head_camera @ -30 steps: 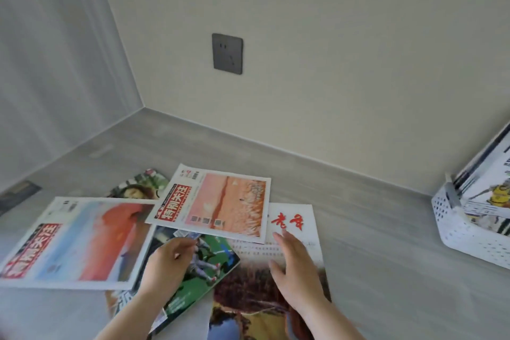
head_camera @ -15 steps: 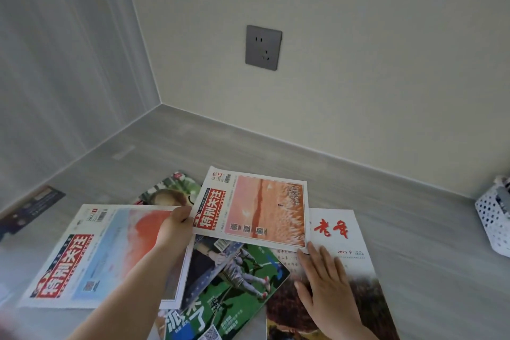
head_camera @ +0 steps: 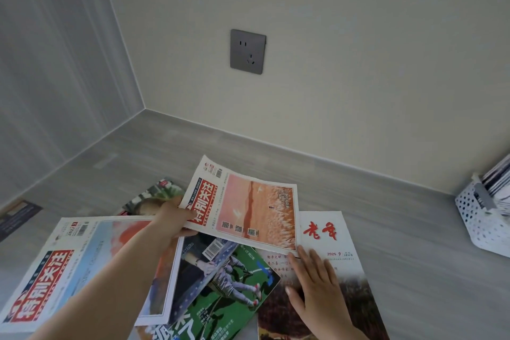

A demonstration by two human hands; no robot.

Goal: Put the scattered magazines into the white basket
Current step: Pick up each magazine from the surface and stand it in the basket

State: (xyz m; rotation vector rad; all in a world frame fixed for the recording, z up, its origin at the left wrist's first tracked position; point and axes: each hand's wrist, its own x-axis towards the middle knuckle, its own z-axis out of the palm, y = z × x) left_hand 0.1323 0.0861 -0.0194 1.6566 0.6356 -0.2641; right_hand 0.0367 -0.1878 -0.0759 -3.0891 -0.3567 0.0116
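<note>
The pink-cover magazine [head_camera: 248,210] is pinched at its left edge by the left grip [head_camera: 171,218], thumb on top and fingers underneath, and it is held tilted above the pile. The right grip [head_camera: 317,284] is laid flat, with straight fingers, on the white magazine with red title [head_camera: 331,232]. A green sports magazine [head_camera: 226,284] and a large blue-and-red magazine [head_camera: 69,262] are spread on the grey table [head_camera: 414,243]. The white basket [head_camera: 480,218] is seen at the far right, well apart, with what seem to be magazines standing inside.
</note>
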